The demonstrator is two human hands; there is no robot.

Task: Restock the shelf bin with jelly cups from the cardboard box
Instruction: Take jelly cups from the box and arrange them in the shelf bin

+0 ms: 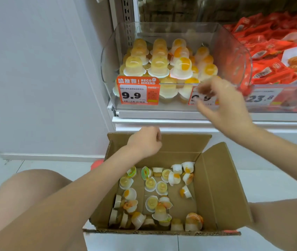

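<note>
1. The jelly cups (159, 194) are split between two spots: a loose scatter on the bottom of the cardboard box (216, 187) on the floor, most tipped on their sides, and neat stacked rows in the clear shelf bin (111, 57) above it.
2. The bin's stacks sit upside down with the wide white rims at the bottom, some plain yellow, some with orange fruit inside. A 9.9 price tag (134, 94) is clipped on its front.
3. The box flaps are open, and the bottom shows between the cups.
4. The left hand (145, 142) hangs over the back flap, fingers curled in. Can't tell if there's a cup in there.
5. The right hand (223, 104) is up at the bin's front edge, blurry, fingers loosely spread, holding nothing that I can see.
6. The next bin over is full of red snack packs (270, 49).
</note>
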